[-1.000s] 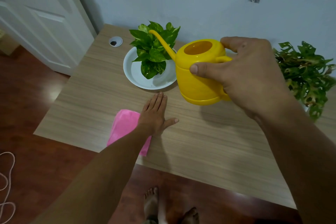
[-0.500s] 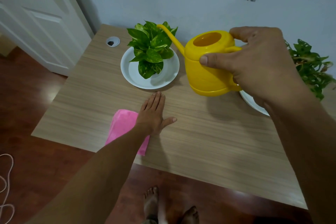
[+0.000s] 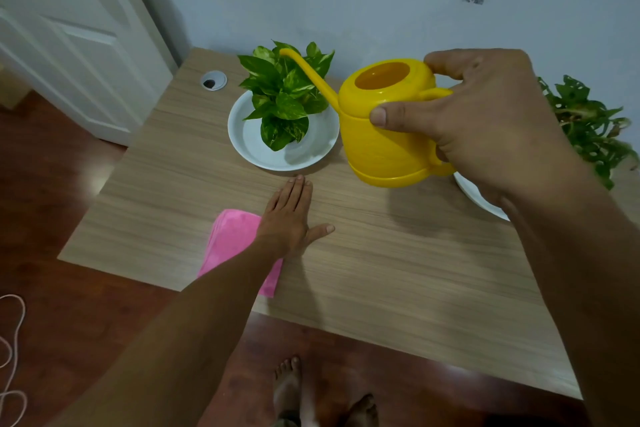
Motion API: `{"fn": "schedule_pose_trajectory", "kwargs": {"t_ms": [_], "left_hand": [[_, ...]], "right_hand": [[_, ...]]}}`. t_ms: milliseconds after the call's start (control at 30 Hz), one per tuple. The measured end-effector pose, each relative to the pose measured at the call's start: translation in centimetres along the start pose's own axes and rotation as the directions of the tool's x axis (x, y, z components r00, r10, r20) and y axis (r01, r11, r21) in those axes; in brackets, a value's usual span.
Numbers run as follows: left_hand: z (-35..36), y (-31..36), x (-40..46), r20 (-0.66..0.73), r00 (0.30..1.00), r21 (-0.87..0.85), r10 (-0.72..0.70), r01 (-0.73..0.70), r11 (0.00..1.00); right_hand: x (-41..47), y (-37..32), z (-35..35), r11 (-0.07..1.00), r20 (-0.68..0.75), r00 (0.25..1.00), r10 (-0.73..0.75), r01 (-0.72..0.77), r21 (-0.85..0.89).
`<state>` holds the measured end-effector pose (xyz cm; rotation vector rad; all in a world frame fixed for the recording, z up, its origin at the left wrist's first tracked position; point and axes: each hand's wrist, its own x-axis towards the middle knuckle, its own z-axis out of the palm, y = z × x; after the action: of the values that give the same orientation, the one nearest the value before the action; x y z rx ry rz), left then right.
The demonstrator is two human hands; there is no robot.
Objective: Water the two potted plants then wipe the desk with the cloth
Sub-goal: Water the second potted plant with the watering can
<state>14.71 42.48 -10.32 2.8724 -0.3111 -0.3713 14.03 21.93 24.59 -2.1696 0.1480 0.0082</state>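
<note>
My right hand (image 3: pixel 485 121) grips the handle of a yellow watering can (image 3: pixel 384 128), held above the wooden desk (image 3: pixel 398 253). Its long spout reaches over the green-leaved potted plant (image 3: pixel 287 94) that stands in a white saucer (image 3: pixel 249 146) at the desk's back left. A second leafy plant (image 3: pixel 588 121) stands at the right edge, partly hidden by my right arm, with its white saucer (image 3: pixel 474 194) peeking out below. My left hand (image 3: pixel 287 218) lies flat on the desk, fingers together, beside a folded pink cloth (image 3: pixel 232 239) that my forearm partly covers.
A round cable grommet (image 3: pixel 213 80) sits at the desk's back left corner. A white door (image 3: pixel 69 28) stands to the left, a pale wall behind. Bare feet (image 3: pixel 322 399) and a loose cord (image 3: pixel 10 350) are on the dark wood floor.
The can has risen and then shifted slightly left, its spout tip now over the left plant's leaves. My left hand has stayed flat on the desk.
</note>
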Motion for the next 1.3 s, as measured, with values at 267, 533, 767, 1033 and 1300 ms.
{"fn": "schedule_pose_trajectory", "kwargs": {"t_ms": [267, 533, 767, 1033, 1300], "left_hand": [[0.0, 0.0, 0.0, 0.003, 1.000, 0.005, 0.003, -0.003, 1.000], [0.0, 0.0, -0.1, -0.002, 1.000, 0.000, 0.003, -0.003, 1.000], [-0.6, 0.1, -0.1, 0.031, 1.000, -0.010, 0.002, -0.002, 1.000], [-1.9, 1.4, -0.3, 0.045, 0.999, -0.061, -0.018, 0.020, 0.998], [-2.6, 5.4, -1.6, 0.036, 0.999, -0.078, 0.013, -0.010, 0.997]], "right_hand": [[0.3, 0.4, -0.8, 1.000, -0.042, 0.999, 0.019, -0.019, -0.011], [1.0, 0.0, 0.0, 1.000, -0.026, 1.000, -0.016, 0.017, 0.026], [-0.7, 1.9, -0.2, 0.994, -0.028, 0.999, 0.020, -0.017, 0.106], [-2.8, 6.0, -1.3, 0.984, -0.004, 1.000, -0.012, 0.013, 0.178], [-8.5, 10.0, -4.4, 0.938, -0.094, 0.994, 0.050, -0.014, 0.347]]}}
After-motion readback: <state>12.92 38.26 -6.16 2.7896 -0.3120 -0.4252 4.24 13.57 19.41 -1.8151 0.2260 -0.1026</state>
